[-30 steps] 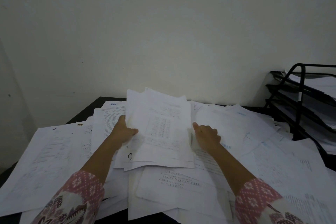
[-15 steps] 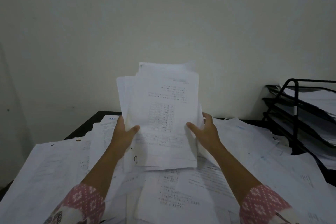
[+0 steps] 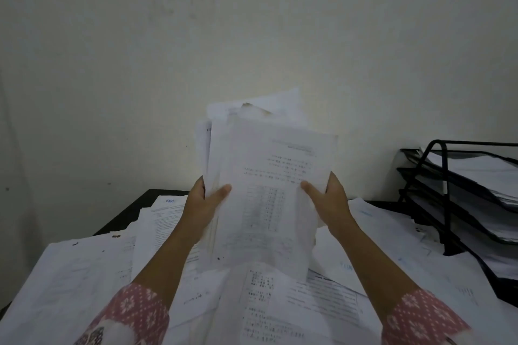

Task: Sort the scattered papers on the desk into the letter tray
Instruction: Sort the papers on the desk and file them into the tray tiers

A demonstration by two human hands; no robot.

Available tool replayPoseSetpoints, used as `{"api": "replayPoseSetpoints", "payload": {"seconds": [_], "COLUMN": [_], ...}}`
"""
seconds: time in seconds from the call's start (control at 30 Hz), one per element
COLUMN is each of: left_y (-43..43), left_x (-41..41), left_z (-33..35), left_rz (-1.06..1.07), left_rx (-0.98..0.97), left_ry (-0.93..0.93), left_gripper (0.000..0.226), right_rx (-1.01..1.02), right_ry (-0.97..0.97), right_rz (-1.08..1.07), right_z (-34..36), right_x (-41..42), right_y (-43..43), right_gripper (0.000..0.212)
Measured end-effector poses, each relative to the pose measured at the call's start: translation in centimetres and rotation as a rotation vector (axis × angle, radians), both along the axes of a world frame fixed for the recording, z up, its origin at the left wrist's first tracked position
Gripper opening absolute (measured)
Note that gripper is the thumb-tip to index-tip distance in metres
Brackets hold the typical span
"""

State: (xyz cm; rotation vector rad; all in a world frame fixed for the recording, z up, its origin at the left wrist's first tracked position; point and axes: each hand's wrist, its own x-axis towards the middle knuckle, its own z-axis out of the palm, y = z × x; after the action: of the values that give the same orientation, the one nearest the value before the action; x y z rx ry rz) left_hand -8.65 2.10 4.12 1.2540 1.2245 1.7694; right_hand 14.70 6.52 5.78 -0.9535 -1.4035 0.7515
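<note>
Two hands grip one upright paper stack [image 3: 269, 187] above desk [image 3: 134, 206]: left hand [image 3: 203, 204], right hand [image 3: 326, 199] pinch its side edges. Letter tray [image 3: 448, 196] lies rightward, right hand nearer.

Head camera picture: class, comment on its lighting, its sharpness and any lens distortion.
Head view: dim, flat light with a bluish cast and no glare. The held stack is soft and its print unreadable. The left hand and right hand gripping it look slightly smeared. Wide-angle stretch makes the letter tray lean at the right edge. The wall darkens toward the corners.
</note>
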Motion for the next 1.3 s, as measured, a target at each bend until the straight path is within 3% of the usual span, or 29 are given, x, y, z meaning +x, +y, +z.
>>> {"api": "replayPoseSetpoints", "payload": {"seconds": [0.07, 0.23, 0.4, 0.53, 0.67, 0.77, 1.0, 1.3], "left_y": [-0.1, -0.4, -0.9, -1.1, -1.3, -1.6, -2.0, -2.0], "left_x": [0.1, -0.5, -0.2, 0.6, 0.8, 1.2, 2.5, 3.2], "left_z": [0.2, 0.5, 1.7, 2.3, 2.8, 3.4, 4.8, 6.3], "left_rz": [0.029, 0.015, 0.002, 0.041, 0.009, 0.049, 0.158, 0.264], "left_rx": [-0.021, -0.052, 0.047, 0.079, 0.135, 0.185, 0.289, 0.327], "left_ry": [0.023, 0.000, -0.071, -0.014, -0.102, -0.055, 0.039, 0.235], "left_gripper": [0.036, 0.031, 0.033, 0.028, 0.020, 0.016, 0.028, 0.043], "right_rx": [-0.008, -0.016, -0.019, 0.003, 0.031, 0.032, 0.099, 0.206], "right_ry": [-0.022, -0.002, 0.024, -0.011, 0.000, 0.024, 0.011, -0.001], "right_rz": [0.025, 0.033, 0.069, 0.080, 0.046, 0.072, 0.039, 0.154], "right_z": [0.1, 0.8, 1.8, 2.2, 2.6, 3.1, 4.5, 5.2], "right_x": [-0.1, -0.2, -0.1, -0.4, 0.0, 0.4, -0.1, -0.1], "right_y": [-0.1, -0.4, -0.7, -1.2, -1.7, -1.9, -2.5, -3.3], "right_gripper": [0.037, 0.023, 0.038, 0.029, 0.026, 0.027, 0.009, 0.066]}}
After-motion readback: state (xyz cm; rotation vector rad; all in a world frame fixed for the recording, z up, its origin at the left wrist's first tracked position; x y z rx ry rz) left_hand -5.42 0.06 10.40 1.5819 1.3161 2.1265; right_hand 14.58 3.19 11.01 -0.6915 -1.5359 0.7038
